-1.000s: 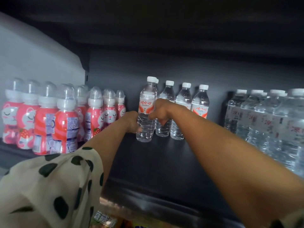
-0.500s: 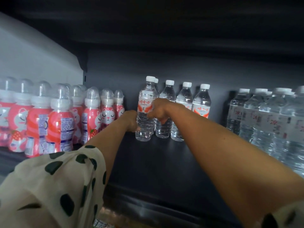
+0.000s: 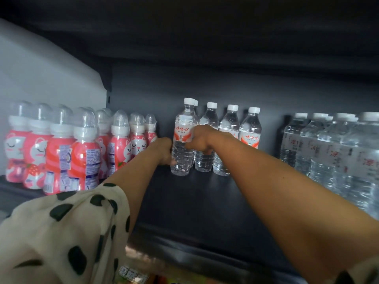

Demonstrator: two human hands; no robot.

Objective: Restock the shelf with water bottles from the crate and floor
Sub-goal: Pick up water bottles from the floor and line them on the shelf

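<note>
Clear plastic, with a white cap and a red-and-white label: the water bottle (image 3: 183, 138) stands upright on the dark shelf (image 3: 205, 203), deep toward its back edge and a little left of middle, as the front one of a short row of like bottles (image 3: 229, 138) running to the right along the back wall. Both hands are on it. The left hand (image 3: 164, 150) presses against its lower left side with the fingers curled inward; whether they wrap round the far side cannot be told. The right hand (image 3: 200, 139) closes on its right side at label height, fingers bent round the body. Left of this, near the shelf's left end, stands a block of pink cat-faced drink bottles (image 3: 82, 148); toward the right edge stands a group of larger clear bottles (image 3: 336, 148). The shelf's front half is bare.

The step in hand looks like seating this bottle in line with its row. Next, most likely, both hands let go cleanly without tipping it, then draw back for another bottle; the crate and floor are out of view.
</note>
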